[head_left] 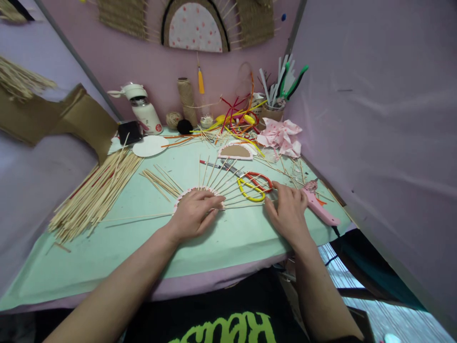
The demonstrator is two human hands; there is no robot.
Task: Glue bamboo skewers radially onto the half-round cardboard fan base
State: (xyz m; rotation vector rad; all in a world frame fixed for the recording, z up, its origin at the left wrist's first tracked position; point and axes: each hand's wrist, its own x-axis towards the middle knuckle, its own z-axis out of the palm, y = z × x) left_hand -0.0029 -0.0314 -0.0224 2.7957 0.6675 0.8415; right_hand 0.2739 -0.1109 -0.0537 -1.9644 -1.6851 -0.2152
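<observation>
My left hand (195, 212) lies flat over a half-round cardboard piece (181, 196) with a pink-spotted rim, covering much of it. Thin wooden sticks (213, 172) fan out from that piece upward and to the right, and a pair stretches to the left. On the fan's right side lie scissors (263, 175) with one red and one yellow handle. Beside those handles is my right hand (288, 209), thumb and fingers apart; its fingertips are at the handles' edge, and whether they touch I cannot tell. A pink glue gun (321, 208) lies just right of this hand.
A large heap of sticks (96, 195) covers the left side, with a smaller bundle (160, 182) nearby. Behind are a white oval (150, 146), a bottle (148, 114), twine spool (187, 101), second half-round piece (235, 152), crumpled pink paper (280, 137) and a tool cup (272, 113).
</observation>
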